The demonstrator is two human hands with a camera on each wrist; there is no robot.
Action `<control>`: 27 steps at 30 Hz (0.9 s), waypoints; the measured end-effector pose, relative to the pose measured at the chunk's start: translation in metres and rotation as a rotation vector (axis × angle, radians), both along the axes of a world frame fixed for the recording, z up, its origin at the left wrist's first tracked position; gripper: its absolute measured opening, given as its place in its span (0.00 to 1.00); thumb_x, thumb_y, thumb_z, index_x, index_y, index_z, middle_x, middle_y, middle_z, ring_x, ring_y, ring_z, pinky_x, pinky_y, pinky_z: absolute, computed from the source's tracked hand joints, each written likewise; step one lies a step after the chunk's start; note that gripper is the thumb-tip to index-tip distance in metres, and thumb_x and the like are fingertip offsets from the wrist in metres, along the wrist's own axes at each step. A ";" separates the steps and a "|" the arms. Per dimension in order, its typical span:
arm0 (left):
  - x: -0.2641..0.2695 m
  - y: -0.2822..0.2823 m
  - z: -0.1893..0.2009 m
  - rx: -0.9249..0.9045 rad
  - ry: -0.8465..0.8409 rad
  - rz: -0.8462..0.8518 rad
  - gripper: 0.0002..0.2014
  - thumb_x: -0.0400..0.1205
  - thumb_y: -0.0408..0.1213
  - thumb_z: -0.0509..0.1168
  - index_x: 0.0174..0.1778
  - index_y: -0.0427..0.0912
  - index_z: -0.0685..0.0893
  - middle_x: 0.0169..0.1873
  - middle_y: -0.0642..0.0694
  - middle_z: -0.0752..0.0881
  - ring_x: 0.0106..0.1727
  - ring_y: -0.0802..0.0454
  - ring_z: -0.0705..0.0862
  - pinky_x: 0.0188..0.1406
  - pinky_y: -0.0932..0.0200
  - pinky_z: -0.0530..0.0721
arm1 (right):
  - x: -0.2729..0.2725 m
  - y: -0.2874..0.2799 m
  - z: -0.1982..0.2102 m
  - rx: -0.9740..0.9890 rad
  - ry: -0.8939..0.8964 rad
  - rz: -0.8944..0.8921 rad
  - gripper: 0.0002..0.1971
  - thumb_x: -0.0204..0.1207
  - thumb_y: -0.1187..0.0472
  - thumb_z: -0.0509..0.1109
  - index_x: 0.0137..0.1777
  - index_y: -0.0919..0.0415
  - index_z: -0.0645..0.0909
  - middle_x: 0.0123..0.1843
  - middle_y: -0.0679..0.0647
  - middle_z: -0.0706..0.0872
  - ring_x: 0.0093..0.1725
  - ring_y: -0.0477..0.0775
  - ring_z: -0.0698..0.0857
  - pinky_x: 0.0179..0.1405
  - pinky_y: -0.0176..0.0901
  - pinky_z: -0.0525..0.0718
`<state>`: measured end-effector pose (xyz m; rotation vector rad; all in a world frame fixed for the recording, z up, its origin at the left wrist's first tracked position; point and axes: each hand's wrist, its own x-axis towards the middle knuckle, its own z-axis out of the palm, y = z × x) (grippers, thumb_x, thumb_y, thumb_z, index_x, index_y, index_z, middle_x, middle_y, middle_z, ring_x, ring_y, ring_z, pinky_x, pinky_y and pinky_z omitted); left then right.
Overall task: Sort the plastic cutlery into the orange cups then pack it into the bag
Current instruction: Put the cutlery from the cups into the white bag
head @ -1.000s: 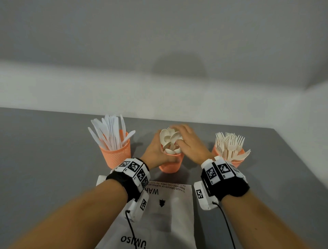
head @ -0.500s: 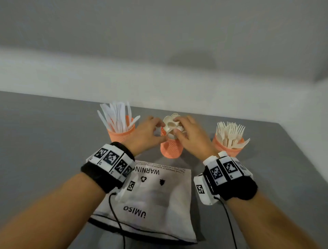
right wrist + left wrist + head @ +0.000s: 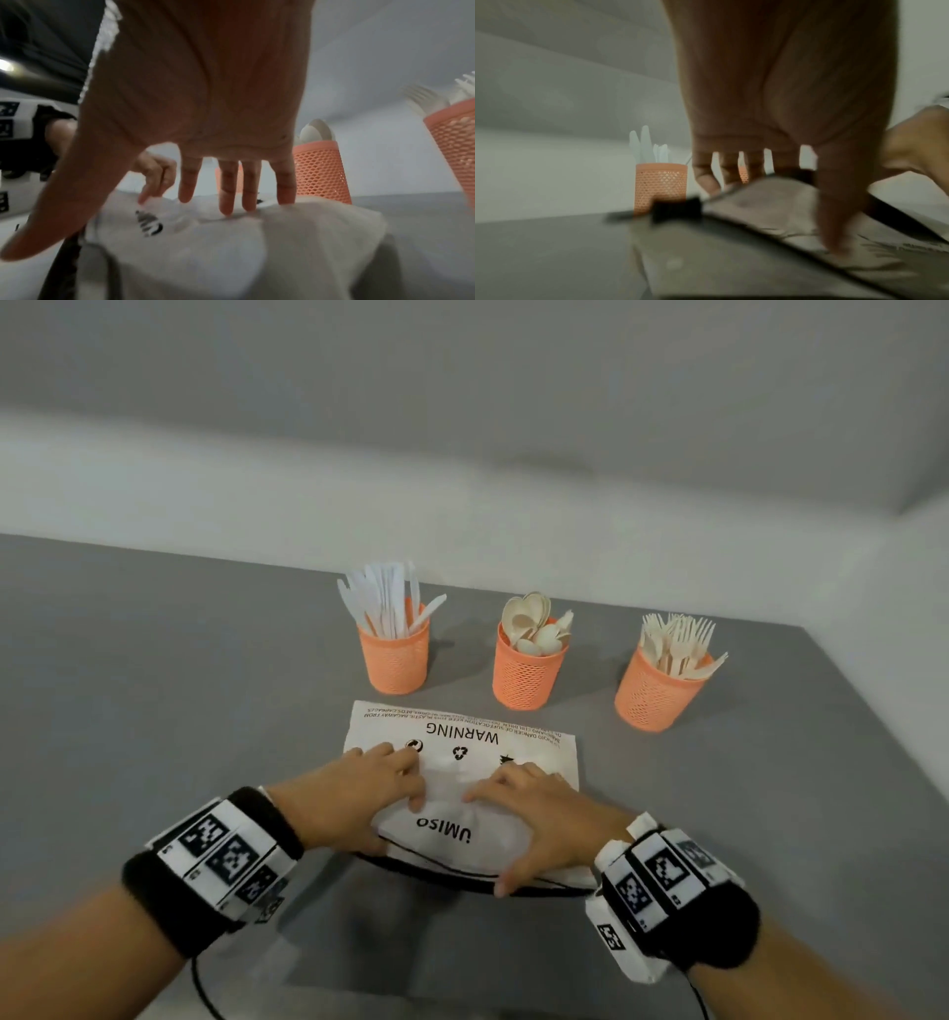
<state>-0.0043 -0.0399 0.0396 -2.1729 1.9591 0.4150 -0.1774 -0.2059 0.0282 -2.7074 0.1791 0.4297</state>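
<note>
Both hands (image 3: 359,793) moved from spoon cup (image 3: 529,667) to bag (image 3: 462,762), grey table (image 3: 154,685), white wall (image 3: 462,403)

Grey tabletop (image 3: 154,690) fills the lower frame, far edge running 9 to 3 o'clock. White wall (image 3: 462,392) behind it from 10 to 2 o'clock, w/ a paler band (image 3: 257,495) along its base. Black cable (image 3: 203,988) trails over the table at 7 o'clock.
</note>
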 end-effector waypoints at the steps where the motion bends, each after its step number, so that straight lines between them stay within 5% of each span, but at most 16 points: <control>1: 0.000 0.001 0.001 -0.087 0.048 0.008 0.16 0.74 0.41 0.66 0.57 0.48 0.79 0.60 0.50 0.74 0.62 0.49 0.73 0.54 0.56 0.74 | -0.003 0.003 0.000 -0.025 0.010 -0.010 0.42 0.62 0.45 0.79 0.75 0.44 0.63 0.68 0.51 0.66 0.68 0.51 0.63 0.68 0.47 0.62; 6: 0.009 0.006 -0.001 -0.605 0.340 0.168 0.04 0.74 0.34 0.60 0.40 0.40 0.79 0.38 0.48 0.81 0.39 0.52 0.77 0.38 0.55 0.75 | -0.007 0.009 0.004 -0.065 -0.155 -0.199 0.17 0.78 0.53 0.63 0.67 0.52 0.74 0.62 0.54 0.76 0.65 0.56 0.75 0.60 0.49 0.73; 9: 0.002 0.008 0.007 -0.978 0.247 0.200 0.03 0.75 0.31 0.66 0.41 0.40 0.79 0.38 0.48 0.77 0.39 0.53 0.73 0.41 0.63 0.71 | -0.005 0.009 0.017 -0.146 -0.373 -0.369 0.13 0.83 0.55 0.56 0.58 0.58 0.80 0.54 0.55 0.83 0.55 0.58 0.82 0.45 0.45 0.74; 11: -0.015 0.004 0.016 -1.064 0.188 0.053 0.03 0.76 0.32 0.63 0.40 0.38 0.81 0.37 0.45 0.80 0.40 0.51 0.74 0.41 0.63 0.71 | -0.002 0.010 0.025 -0.149 -0.494 -0.458 0.13 0.83 0.57 0.57 0.59 0.59 0.81 0.56 0.55 0.86 0.55 0.58 0.83 0.46 0.44 0.74; 13: -0.032 -0.003 0.012 -0.907 0.214 -0.109 0.09 0.78 0.35 0.59 0.41 0.37 0.83 0.37 0.44 0.83 0.40 0.50 0.78 0.42 0.58 0.78 | 0.001 0.012 0.029 -0.156 -0.551 -0.507 0.13 0.83 0.58 0.57 0.60 0.58 0.81 0.58 0.54 0.86 0.56 0.58 0.83 0.48 0.46 0.76; 16: -0.040 -0.025 -0.004 -0.504 0.117 0.001 0.16 0.77 0.31 0.59 0.61 0.37 0.79 0.57 0.42 0.81 0.57 0.43 0.82 0.57 0.50 0.80 | 0.005 0.016 0.029 -0.158 -0.518 -0.514 0.15 0.82 0.61 0.57 0.63 0.58 0.79 0.60 0.56 0.86 0.58 0.60 0.83 0.50 0.48 0.77; 19: -0.032 -0.046 -0.021 -0.163 -0.094 0.130 0.39 0.75 0.34 0.68 0.79 0.33 0.55 0.75 0.37 0.67 0.76 0.40 0.67 0.75 0.52 0.64 | 0.006 0.020 0.027 -0.143 -0.506 -0.483 0.15 0.82 0.61 0.57 0.65 0.56 0.78 0.60 0.56 0.85 0.58 0.60 0.82 0.49 0.48 0.77; 22: -0.017 -0.060 -0.046 -0.088 -0.060 0.191 0.55 0.68 0.39 0.74 0.80 0.40 0.40 0.79 0.36 0.60 0.79 0.37 0.61 0.79 0.46 0.62 | 0.005 0.022 0.029 -0.103 -0.560 -0.479 0.16 0.82 0.61 0.58 0.66 0.52 0.78 0.60 0.55 0.87 0.57 0.59 0.83 0.46 0.42 0.74; 24: -0.011 -0.063 -0.050 -0.136 -0.060 0.241 0.50 0.66 0.40 0.74 0.77 0.45 0.48 0.73 0.38 0.69 0.74 0.38 0.69 0.75 0.46 0.68 | 0.003 0.020 0.029 -0.103 -0.564 -0.474 0.16 0.82 0.62 0.58 0.66 0.52 0.79 0.58 0.55 0.87 0.56 0.60 0.84 0.48 0.44 0.77; 27: -0.007 -0.058 -0.040 -0.072 -0.117 0.233 0.25 0.74 0.37 0.66 0.67 0.38 0.72 0.64 0.40 0.79 0.66 0.41 0.77 0.68 0.52 0.74 | 0.003 0.014 0.027 -0.120 -0.524 -0.479 0.14 0.82 0.61 0.57 0.63 0.57 0.80 0.55 0.57 0.88 0.53 0.61 0.84 0.48 0.50 0.81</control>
